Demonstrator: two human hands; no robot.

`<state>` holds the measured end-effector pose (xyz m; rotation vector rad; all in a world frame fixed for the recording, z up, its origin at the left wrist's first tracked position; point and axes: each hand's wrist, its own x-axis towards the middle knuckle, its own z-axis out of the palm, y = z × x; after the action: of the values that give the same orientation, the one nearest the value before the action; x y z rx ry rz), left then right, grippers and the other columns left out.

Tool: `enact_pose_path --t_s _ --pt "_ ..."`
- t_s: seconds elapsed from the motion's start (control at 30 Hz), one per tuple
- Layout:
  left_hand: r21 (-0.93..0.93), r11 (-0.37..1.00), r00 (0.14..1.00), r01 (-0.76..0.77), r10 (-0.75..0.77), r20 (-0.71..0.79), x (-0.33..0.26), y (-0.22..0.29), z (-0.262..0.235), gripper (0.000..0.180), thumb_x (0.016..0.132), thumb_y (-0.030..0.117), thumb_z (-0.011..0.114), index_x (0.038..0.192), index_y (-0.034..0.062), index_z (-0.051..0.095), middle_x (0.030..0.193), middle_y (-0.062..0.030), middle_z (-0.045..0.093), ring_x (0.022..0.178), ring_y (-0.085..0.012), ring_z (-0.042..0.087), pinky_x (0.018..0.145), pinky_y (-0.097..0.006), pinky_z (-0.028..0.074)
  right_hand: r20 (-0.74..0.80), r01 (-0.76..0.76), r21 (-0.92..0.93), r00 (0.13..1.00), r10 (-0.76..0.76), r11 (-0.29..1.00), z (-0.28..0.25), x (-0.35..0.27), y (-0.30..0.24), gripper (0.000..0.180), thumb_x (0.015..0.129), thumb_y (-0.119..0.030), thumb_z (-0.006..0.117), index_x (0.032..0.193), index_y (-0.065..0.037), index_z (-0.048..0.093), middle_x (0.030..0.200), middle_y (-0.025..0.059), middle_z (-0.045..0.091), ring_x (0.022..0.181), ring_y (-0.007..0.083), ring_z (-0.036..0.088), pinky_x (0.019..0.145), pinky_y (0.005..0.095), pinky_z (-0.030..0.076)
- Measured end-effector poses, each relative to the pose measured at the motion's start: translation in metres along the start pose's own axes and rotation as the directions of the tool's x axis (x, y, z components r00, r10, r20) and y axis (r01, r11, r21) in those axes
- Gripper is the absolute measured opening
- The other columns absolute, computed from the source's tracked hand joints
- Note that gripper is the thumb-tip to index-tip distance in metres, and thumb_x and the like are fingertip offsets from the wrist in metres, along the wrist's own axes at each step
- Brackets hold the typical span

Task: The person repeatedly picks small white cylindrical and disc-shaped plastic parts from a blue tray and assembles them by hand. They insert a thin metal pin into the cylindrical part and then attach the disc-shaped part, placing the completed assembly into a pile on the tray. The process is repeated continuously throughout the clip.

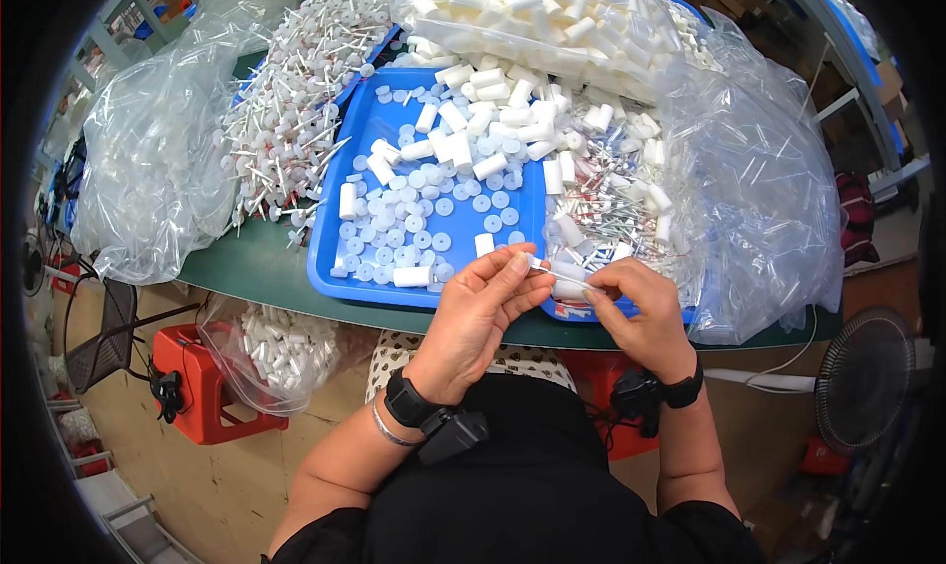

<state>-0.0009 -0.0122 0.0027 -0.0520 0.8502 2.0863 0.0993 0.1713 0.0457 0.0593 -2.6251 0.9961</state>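
Left hand: thumb and fingers pinching one end of a thin white stick
Right hand: fingertips pinching its other end
Stick's place: between the hands, above the near part of the right blue tray
Left blue tray: translucent discs, white cylinders, on the green bench

held piece part-hidden, sleeves cropped
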Motion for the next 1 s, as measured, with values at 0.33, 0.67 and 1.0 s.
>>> enact_pose_path --t_s 0.33,0.67,1.0 --pt "0.317 0.948 0.992 -0.027 -0.013 0.122 -0.01 -0.006 0.005 0.037 0.097 0.015 0.057 0.13 -0.0011 0.054 0.112 -0.0055 0.065 0.092 -0.0104 0.062 0.079 -0.024 0.048 0.373 -0.571 0.612 0.819 0.437 0.547 0.015 0.001 -0.007 0.024 0.102 -0.017 0.047 0.103 0.003 0.061 0.072 0.0057 0.064 0.06 0.0099 0.062 0.056 0.0216 0.051" --pt "-0.028 0.886 0.887 -0.462 0.462 -0.022 0.012 0.114 -0.031 0.03 0.096 0.02 0.06 0.118 0.0001 0.059 0.111 -0.0075 0.063 0.092 -0.012 0.062 0.079 -0.024 0.049 -0.187 -0.229 -0.14 0.962 0.202 0.963 -0.004 0.01 0.029 0.015 0.091 -0.012 0.061 0.101 -0.002 0.065 0.083 0.0124 0.068 0.068 0.0245 0.066 0.062 0.034 0.051" --pt "0.908 0.168 0.885 -0.383 0.347 0.309 0.025 0.071 -0.032 0.024 0.086 0.012 0.068 0.107 0.0006 0.065 0.102 -0.0091 0.066 0.094 -0.0223 0.063 0.08 -0.031 0.049 0.025 0.08 -0.585 0.996 -0.08 0.807 0.008 0.032 0.049 0.003 0.077 -0.004 0.063 0.08 -0.005 0.063 0.081 0.0103 0.059 0.081 0.0288 0.06 0.071 0.0402 0.049"
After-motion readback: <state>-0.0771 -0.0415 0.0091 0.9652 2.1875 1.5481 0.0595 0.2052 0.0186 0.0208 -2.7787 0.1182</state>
